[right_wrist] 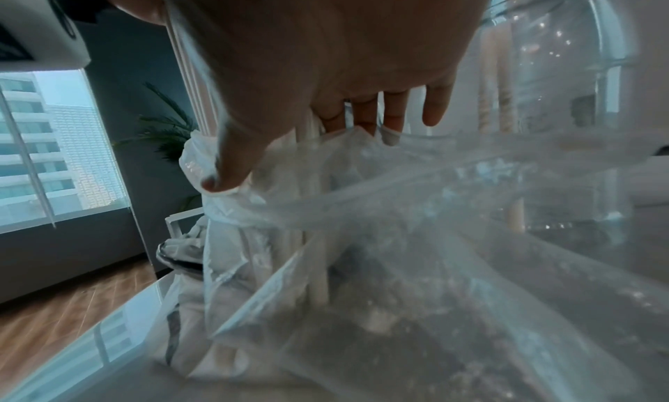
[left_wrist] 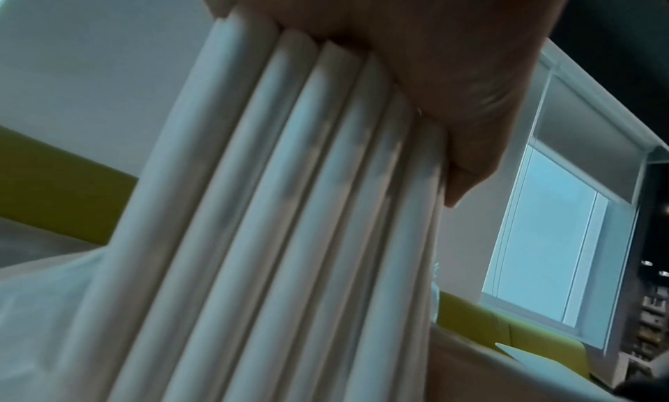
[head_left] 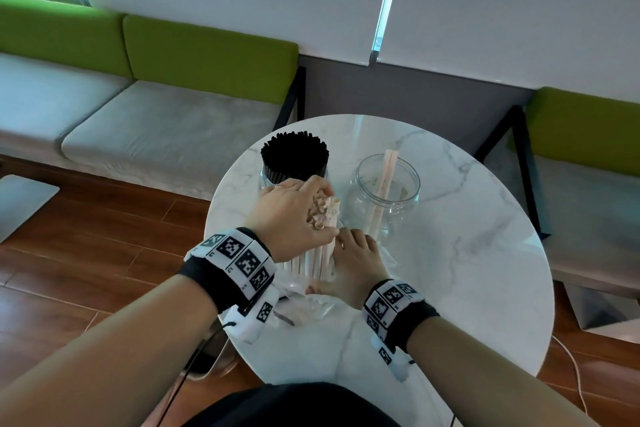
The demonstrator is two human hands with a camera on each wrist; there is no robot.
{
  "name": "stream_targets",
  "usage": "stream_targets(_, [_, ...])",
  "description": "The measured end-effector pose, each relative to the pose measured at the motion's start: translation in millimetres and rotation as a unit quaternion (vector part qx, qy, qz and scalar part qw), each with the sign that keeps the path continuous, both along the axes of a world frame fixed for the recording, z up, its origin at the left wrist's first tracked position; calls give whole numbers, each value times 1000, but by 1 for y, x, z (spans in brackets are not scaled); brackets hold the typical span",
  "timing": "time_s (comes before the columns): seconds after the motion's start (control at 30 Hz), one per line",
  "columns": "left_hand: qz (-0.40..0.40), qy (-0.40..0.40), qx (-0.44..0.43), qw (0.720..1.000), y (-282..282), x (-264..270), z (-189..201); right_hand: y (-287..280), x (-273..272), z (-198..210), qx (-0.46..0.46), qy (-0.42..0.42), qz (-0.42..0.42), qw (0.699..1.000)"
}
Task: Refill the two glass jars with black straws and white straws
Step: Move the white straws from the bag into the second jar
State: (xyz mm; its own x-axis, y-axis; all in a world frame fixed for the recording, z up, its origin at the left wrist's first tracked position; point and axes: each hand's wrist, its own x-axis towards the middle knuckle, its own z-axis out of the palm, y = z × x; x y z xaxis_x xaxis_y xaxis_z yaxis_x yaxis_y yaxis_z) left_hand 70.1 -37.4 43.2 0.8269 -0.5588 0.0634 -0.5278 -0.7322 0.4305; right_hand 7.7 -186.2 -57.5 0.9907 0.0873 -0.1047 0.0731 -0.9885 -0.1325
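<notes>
A round white marble table (head_left: 450, 253) stands before a bench with green back cushions (head_left: 207, 52) and grey seat pads, under white roller blinds, on a wooden floor. At the far left of the table a glass jar (head_left: 266, 180) is packed with black straws (head_left: 294, 156); most of its glass is hidden behind the left hand. Just to its right stands the second glass jar (head_left: 388, 198), nearly empty, with only a couple of pale straws leaning in it.

In front of the jars the person holds a bundle of white straws (head_left: 311, 262) upright. The left hand (head_left: 291, 215) is curled round the upper part of the bundle, fingers wrapped over the open straw ends; the left wrist view shows the thumb (left_wrist: 452, 93) pressed against the straws, and the other fingers are out of that frame. The right hand (head_left: 353, 263) sits lower on the right side of the bundle, where it grips a clear plastic bag (right_wrist: 398, 222) that wraps the straws' lower part. In the right wrist view its thumb and fingertips pinch the bag's crumpled edge; the straws behind the film look blurred. The bag's bottom and the straws' lower ends are hidden by the wrists in the head view. Both wrists wear bands with black-and-white markers.
</notes>
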Motion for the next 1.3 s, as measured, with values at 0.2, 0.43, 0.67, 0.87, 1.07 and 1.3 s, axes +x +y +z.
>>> stream_targets(0.2, [-34, -20, 59, 997, 2, 3, 2, -5, 6, 10, -20, -6, 37, 999])
stream_targets(0.43, [-18, -33, 63, 997, 9, 6, -2, -38, -16, -17, 17, -182, 110, 977])
stream_targets(0.67, [-17, -41, 67, 997, 7, 4, -3, -42, -16, -31, 21, -259, 231, 938])
stream_targets(0.87, [-11, -43, 61, 997, 8, 3, -7, -51, -21, -11, 5, -89, 284, 955])
stream_targets(1.07, [-5, -44, 57, 997, 8, 1, -7, -55, -11, -3, 86, 88, 86, 989])
stream_targets(1.3, [10, -50, 61, 997, 5, -3, -7, -46, -1, -28, 70, 147, 35, 986])
